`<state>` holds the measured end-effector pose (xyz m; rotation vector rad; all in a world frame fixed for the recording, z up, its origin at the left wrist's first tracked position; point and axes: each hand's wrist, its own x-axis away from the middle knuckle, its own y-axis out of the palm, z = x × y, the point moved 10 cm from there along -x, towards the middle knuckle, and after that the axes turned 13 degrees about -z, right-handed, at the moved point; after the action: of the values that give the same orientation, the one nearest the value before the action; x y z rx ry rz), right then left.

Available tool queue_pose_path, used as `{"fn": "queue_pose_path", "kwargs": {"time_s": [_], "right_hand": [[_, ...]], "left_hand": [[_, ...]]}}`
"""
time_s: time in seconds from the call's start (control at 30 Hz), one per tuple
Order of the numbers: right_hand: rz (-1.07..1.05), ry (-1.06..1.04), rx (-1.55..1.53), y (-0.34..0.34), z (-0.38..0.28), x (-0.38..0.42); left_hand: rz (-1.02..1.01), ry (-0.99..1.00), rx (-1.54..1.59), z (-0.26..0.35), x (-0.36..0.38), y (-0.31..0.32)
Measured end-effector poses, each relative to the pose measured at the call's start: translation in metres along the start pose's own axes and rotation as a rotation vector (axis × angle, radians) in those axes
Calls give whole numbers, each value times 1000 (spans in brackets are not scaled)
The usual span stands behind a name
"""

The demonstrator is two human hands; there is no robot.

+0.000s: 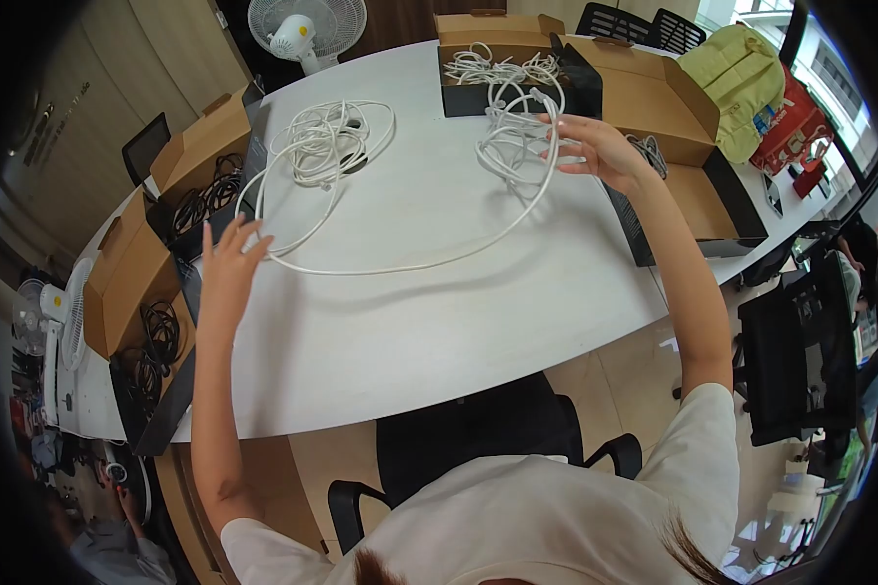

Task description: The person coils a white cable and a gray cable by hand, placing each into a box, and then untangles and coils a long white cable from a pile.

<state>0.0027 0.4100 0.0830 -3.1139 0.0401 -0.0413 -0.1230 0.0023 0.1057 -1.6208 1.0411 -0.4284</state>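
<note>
A long white cable runs between two heaps on the white table. The right heap, a looped white cable, hangs over the fingers of my right hand, which holds its strands in a loose grip. At the left lies a tangled white cable heap with a dark piece in it. My left hand is beside that heap, fingers spread and open, with a strand of the cable passing right at the fingertips. Between the hands the cable sags in a wide curve close over the table.
Open black boxes with brown lids surround the table: one of white cables at the back, one holding a grey cable at right, two with black cables at left. A fan, a yellow-green bag and a chair stand around.
</note>
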Motion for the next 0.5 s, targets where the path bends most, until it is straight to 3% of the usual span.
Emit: {"fn": "queue_pose_path", "kwargs": {"time_s": [0.13, 0.23, 0.3, 0.33, 0.37, 0.5], "right_hand": [[-10, 34, -71, 35, 17, -6], [14, 58, -42, 54, 23, -11], [12, 43, -39, 66, 21, -15], [12, 32, -52, 70, 20, -18], [12, 22, -65, 74, 21, -20], [31, -31, -161, 80, 21, -27]], "left_hand": [[-81, -94, -160, 3, -7, -6], [53, 105, 157, 77, -30, -48], [40, 231, 549, 127, -44, -51], [13, 280, 723, 152, -50, -42], [-142, 278, 950, 177, -56, -25], [-358, 345, 1278, 251, -64, 18]]}}
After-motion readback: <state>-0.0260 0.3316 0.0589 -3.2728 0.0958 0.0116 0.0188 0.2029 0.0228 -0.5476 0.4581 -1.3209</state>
